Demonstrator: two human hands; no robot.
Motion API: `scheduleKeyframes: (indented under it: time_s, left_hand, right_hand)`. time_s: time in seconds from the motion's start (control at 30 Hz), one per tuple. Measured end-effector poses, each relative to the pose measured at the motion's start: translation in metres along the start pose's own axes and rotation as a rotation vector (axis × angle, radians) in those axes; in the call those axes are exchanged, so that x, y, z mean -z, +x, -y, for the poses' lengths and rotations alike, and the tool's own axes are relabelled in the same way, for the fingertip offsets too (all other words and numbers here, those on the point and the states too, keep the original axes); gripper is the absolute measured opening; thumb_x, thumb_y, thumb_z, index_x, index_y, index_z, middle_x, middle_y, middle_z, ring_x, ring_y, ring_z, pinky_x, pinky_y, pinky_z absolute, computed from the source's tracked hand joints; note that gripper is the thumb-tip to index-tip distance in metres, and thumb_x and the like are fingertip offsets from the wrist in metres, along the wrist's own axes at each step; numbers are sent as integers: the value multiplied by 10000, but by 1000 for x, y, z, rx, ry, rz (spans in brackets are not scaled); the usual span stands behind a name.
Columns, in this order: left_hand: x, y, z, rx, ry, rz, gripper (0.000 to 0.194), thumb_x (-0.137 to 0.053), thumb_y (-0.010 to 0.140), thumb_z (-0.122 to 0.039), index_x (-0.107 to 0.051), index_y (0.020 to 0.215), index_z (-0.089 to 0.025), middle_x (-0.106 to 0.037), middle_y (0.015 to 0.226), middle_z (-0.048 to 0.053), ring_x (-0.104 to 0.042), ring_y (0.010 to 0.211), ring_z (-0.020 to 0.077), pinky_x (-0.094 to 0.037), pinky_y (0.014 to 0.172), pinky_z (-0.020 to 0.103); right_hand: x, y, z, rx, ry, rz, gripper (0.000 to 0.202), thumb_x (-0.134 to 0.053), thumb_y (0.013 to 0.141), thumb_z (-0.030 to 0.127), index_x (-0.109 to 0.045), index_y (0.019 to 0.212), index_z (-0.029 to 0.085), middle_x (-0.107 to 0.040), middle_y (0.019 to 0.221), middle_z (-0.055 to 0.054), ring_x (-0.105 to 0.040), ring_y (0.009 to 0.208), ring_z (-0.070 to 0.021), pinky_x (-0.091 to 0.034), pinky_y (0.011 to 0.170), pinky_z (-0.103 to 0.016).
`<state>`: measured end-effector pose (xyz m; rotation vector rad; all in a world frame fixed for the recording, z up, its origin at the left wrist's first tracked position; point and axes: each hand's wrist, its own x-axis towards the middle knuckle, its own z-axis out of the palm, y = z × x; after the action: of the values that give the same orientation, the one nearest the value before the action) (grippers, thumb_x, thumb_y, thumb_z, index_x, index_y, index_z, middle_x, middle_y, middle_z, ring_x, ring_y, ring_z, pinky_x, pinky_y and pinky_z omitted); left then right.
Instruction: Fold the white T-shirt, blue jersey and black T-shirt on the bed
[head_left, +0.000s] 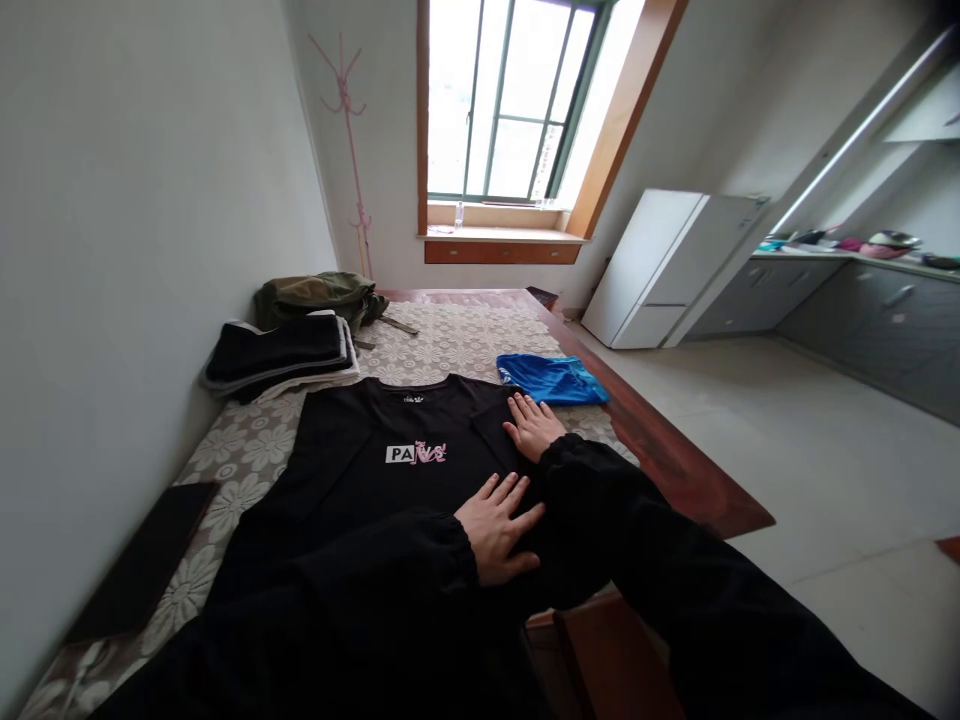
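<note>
A black T-shirt [352, 480] with a white and pink "PAWS" print lies spread out on the table, its neckline toward the window. My left hand [499, 530] rests flat on the shirt's right part, fingers spread. Farther up, my right hand [534, 427] lies palm down near the shirt's right sleeve, fingers stretched out. Neither hand grips anything. Just beyond my right hand is a folded blue garment [555, 380]. My black sleeves blend into the shirt, so its lower edge is hard to make out.
Folded dark cloths [277, 350] and an olive backpack [319, 295] lie against the left wall. A flat black object [146, 560] is at the table's left edge. A floral tablecloth [465, 335] covers the wooden table [705, 500]. A white fridge [667, 270] stands beyond.
</note>
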<state>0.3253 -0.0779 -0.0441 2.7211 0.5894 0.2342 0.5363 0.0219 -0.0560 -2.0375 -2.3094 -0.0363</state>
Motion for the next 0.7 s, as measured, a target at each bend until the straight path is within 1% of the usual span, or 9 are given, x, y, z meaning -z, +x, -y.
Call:
scheduleKeyframes:
  time_s: [0.07,0.2,0.3,0.37,0.43,0.5,0.57,0.63,0.7]
  left_hand:
    - [6,-24,-2,-1,-21,8,775,-442,977,-639,-297,1628,-245,-173,1719,167,-180,1585,355,-173,1265,575]
    - [16,-83,-9,121,-4,-4,781,-454,982,-649,-246,1646,-295,-171,1726,95,-160,1594,314,-169,1284,545]
    - [19,-127,-18,226,105,-49,803,-441,989,-653,-146,1661,-325,-188,1725,27,-183,1592,278,-183,1297,502]
    - [18,-152,-23,307,206,-103,789,-446,1012,-595,-94,1664,-326,-212,1720,8,-224,1582,263,-221,1294,475]
    - [16,-177,-26,409,289,-169,761,-445,1030,-536,-83,1665,-320,-251,1709,7,-264,1570,260,-256,1285,469]
    - [15,-201,-27,522,329,-227,753,-454,1030,-521,-103,1664,-316,-287,1697,17,-293,1559,268,-286,1273,489]
    - [21,-225,-27,591,304,-236,737,-470,1023,-524,-157,1659,-327,-322,1683,20,-324,1547,272,-333,1250,498]
    - [36,-244,-24,590,207,-191,662,-476,1020,-518,-277,1631,-360,-400,1647,2,-392,1514,257,-401,1212,461]
    - [60,-250,-14,590,68,-140,524,-455,1026,-508,-461,1540,-406,-546,1548,-28,-522,1425,231,-472,1151,393]
  right_hand:
    - [-7,-13,8,31,-8,-30,660,-345,1038,425,-355,1592,67,-298,1674,-204,-214,1575,-339,-139,1274,-535]
    - [-23,-35,18,54,38,-79,710,-290,1041,527,-305,1624,123,-266,1697,-153,-208,1581,-301,-199,1270,-492]
    - [-27,-37,16,61,81,-84,772,-256,1024,612,-290,1632,137,-248,1707,-137,-180,1589,-288,-187,1279,-475]
    - [-27,-35,15,63,95,-75,815,-235,1010,653,-291,1632,130,-248,1707,-141,-166,1592,-287,-175,1284,-475]
    - [-26,-35,14,71,103,-53,840,-222,997,677,-289,1634,134,-248,1708,-132,-152,1595,-283,-165,1287,-475]
    - [-24,-38,13,69,106,-24,845,-220,989,684,-279,1640,149,-238,1713,-116,-147,1596,-279,-161,1289,-474]
    - [-20,-43,12,53,98,10,840,-234,985,682,-277,1641,160,-227,1717,-106,-158,1594,-284,-170,1286,-476]
    - [-12,-44,10,49,78,63,821,-289,976,674,-323,1626,173,-255,1709,-107,-202,1583,-307,-199,1274,-497]
    - [1,-34,9,61,64,117,727,-372,970,639,-471,1548,210,-383,1656,-113,-319,1538,-333,-250,1245,-522]
